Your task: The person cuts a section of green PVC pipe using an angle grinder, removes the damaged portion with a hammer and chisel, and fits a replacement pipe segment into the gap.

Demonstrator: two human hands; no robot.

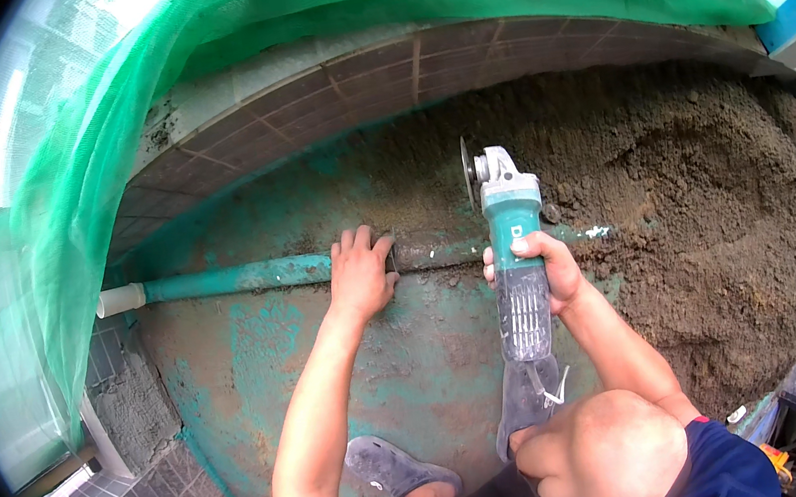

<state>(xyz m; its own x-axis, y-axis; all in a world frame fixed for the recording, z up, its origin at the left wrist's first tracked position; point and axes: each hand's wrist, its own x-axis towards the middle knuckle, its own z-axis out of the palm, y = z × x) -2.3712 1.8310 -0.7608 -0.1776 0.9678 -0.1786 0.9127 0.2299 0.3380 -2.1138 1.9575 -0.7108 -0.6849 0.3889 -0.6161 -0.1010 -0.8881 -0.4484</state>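
My left hand (361, 273) grips a teal-coated pipe (231, 279) from above, fingers curled over its far side. The pipe lies crosswise on the ground sheet, with a bare white end (120, 300) at the left. Right of that hand a dirt-covered stretch (444, 250) continues in line. My right hand (552, 268) is wrapped round the body of a teal and grey angle grinder (516, 243), held upright in the picture with its head pointing away from me. Its thin disc (468, 173) is seen nearly edge-on, facing left. Whether the disc spins cannot be told.
A large heap of damp sand (718, 236) covers the right side. Green netting (335, 0) hangs over a low tiled wall (375, 75) at the back. A dirty teal sheet (411, 347) lies underfoot. My grey clogs (396, 465) and bent knee are close below the grinder.
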